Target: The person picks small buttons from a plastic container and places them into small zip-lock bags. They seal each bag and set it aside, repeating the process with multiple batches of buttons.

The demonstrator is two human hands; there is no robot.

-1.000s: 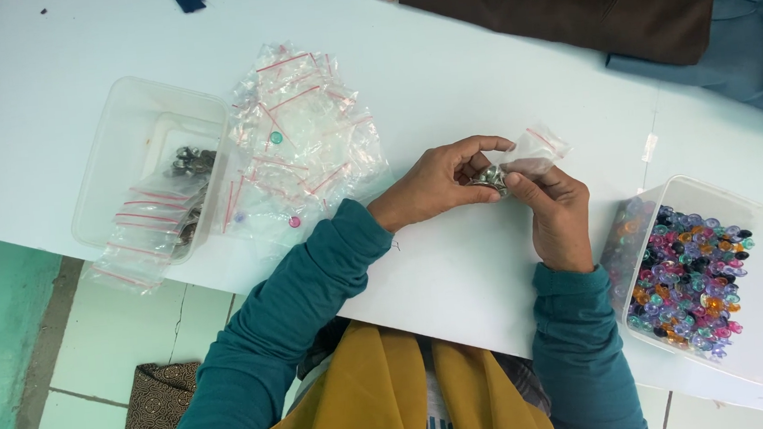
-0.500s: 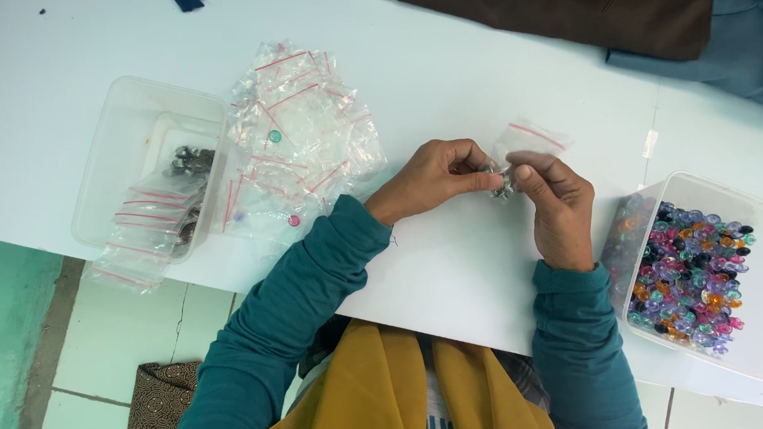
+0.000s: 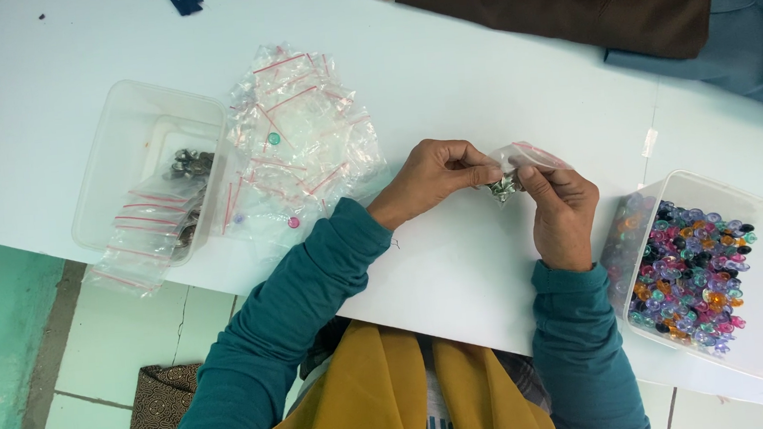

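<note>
On the white table (image 3: 444, 82), from left to right, I see a clear plastic tub (image 3: 127, 153) with filled zip bags draped over its rim, then a loose heap of empty red-striped zip bags (image 3: 303, 139). At centre, my left hand (image 3: 429, 179) and right hand (image 3: 563, 214) meet, fingertips of both pinching a small clear zip bag (image 3: 522, 158) holding dark beads. At far right sits a tub of multicoloured beads (image 3: 690, 276).
</note>
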